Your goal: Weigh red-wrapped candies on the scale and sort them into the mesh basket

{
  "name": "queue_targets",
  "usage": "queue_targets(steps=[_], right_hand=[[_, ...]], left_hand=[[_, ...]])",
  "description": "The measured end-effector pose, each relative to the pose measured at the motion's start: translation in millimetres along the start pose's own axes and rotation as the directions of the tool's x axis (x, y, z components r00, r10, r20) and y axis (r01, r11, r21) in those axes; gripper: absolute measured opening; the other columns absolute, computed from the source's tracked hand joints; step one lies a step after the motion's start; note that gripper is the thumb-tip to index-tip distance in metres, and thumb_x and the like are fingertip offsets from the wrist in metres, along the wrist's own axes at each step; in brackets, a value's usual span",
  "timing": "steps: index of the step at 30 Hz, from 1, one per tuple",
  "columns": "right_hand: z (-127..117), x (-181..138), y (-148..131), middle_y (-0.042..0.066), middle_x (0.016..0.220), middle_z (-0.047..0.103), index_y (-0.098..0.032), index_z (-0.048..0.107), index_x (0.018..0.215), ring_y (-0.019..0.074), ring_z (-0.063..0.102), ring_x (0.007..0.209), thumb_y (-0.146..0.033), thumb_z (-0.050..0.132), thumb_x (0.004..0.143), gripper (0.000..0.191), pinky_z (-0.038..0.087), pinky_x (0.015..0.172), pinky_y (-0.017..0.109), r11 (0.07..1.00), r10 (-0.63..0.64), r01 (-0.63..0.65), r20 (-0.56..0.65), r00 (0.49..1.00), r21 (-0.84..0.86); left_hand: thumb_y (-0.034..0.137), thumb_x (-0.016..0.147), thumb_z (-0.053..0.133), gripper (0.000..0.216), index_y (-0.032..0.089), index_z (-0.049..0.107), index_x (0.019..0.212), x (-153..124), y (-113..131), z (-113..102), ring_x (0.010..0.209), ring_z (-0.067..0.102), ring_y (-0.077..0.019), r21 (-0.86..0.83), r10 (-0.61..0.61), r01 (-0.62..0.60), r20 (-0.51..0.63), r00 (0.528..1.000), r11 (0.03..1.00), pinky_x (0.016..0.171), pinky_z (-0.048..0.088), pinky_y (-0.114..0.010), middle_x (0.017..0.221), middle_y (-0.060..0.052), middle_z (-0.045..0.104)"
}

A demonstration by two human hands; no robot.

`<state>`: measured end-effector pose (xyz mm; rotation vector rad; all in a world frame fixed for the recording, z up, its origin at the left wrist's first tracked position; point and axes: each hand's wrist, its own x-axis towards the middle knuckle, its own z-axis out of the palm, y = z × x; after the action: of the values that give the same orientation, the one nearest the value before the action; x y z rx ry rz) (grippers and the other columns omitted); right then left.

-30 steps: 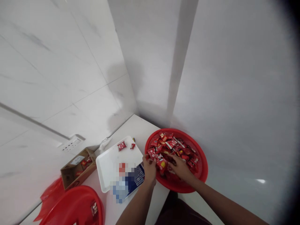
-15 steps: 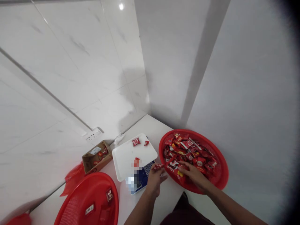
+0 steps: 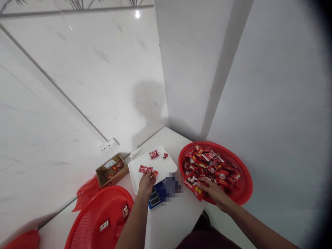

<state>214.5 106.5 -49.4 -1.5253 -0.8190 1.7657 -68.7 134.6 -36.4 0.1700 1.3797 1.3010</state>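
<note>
Over the white tray [image 3: 138, 176] of a blue scale [image 3: 155, 200], my left hand [image 3: 147, 182] pinches a small red-and-white wrapped candy [image 3: 145, 168]. Another small red piece shows by its fingertips. Two more wrapped candies, one larger [image 3: 154, 154] and one small [image 3: 165, 156], lie on the tray's far part. My right hand [image 3: 212, 193] grips a flat red packet [image 3: 193, 186] lettered LOVE, at the near left rim of the red basket [image 3: 246, 188]. That basket is heaped with red wrapped candies [image 3: 207, 166].
A second red basket [image 3: 88, 211] stands at the front left with a few packets in it. Behind it are an open cardboard box [image 3: 112, 173] and a red plastic bag [image 3: 86, 192]. Walls bound the table [image 3: 172, 221] at the back and right; a power strip [image 3: 109, 147] sits by the wall.
My left hand has moved left from beside the candy basket to over the scale tray with its candy. The LOVE packet in my right hand now tilts out over the basket's rim.
</note>
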Motion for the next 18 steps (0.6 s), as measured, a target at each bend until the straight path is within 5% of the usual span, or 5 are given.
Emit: queue_targets(steps=[3, 8, 11, 13, 18], right_hand=[[24, 4, -9, 0.008, 0.087, 0.068, -0.017, 0.054, 0.103, 0.02, 0.064, 0.079, -0.035, 0.069, 0.064, 0.045, 0.052, 0.073, 0.033, 0.999, 0.011, -0.014, 0.053, 0.999, 0.049], [75, 15, -38, 0.011, 0.116, 0.058, -0.019, 0.042, 0.121, 0.0197, 0.059, 0.098, -0.038, 0.064, 0.069, 0.059, 0.049, 0.084, 0.033, 0.983, -0.112, 0.082, 0.181, 0.977, 0.166], [89, 17, -48, 0.012, 0.127, 0.049, -0.02, 0.033, 0.129, 0.0203, 0.054, 0.106, -0.037, 0.061, 0.072, 0.066, 0.046, 0.086, 0.036, 0.998, -0.061, 0.058, 0.152, 0.987, 0.02], [88, 9, -54, 0.012, 0.123, 0.052, -0.019, 0.041, 0.125, 0.0217, 0.054, 0.105, -0.036, 0.06, 0.071, 0.06, 0.045, 0.086, 0.038, 0.988, -0.056, 0.083, 0.205, 0.977, -0.129], [58, -79, -58, 0.005, 0.098, 0.065, -0.021, 0.063, 0.1, 0.0225, 0.058, 0.094, -0.033, 0.066, 0.065, 0.037, 0.044, 0.086, 0.038, 0.894, -0.217, 0.393, 0.562, 0.799, -0.214]], left_hand=[[0.022, 0.073, 0.061, 0.011, 0.021, 0.049, 0.073, -2, -6, -10, 0.052, 0.055, -0.0074, 0.026, -0.013, 0.014, -0.016, 1.0, 1.0, 0.054, 0.045, -0.02, 0.066, 0.002, 0.059], [0.029, 0.075, 0.058, 0.014, 0.023, 0.048, 0.084, -4, 0, -26, 0.052, 0.055, -0.0097, 0.126, -0.015, 0.019, -0.032, 0.999, 0.992, 0.052, 0.045, -0.022, 0.068, 0.0, 0.06], [0.037, 0.074, 0.057, 0.034, 0.023, 0.042, 0.101, -10, 4, -37, 0.053, 0.056, -0.012, 0.192, -0.01, 0.022, -0.062, 0.998, 0.981, 0.052, 0.044, -0.025, 0.072, -0.002, 0.061], [0.04, 0.074, 0.057, 0.041, 0.024, 0.038, 0.107, -18, 2, -44, 0.051, 0.055, -0.0105, 0.218, 0.011, 0.005, -0.069, 0.998, 0.976, 0.051, 0.043, -0.024, 0.073, -0.001, 0.06], [0.042, 0.069, 0.06, 0.038, 0.021, 0.049, 0.098, -59, -26, -63, 0.049, 0.047, -0.0056, 0.245, 0.02, -0.021, 0.008, 1.0, 0.969, 0.051, 0.037, -0.02, 0.07, 0.002, 0.056]])
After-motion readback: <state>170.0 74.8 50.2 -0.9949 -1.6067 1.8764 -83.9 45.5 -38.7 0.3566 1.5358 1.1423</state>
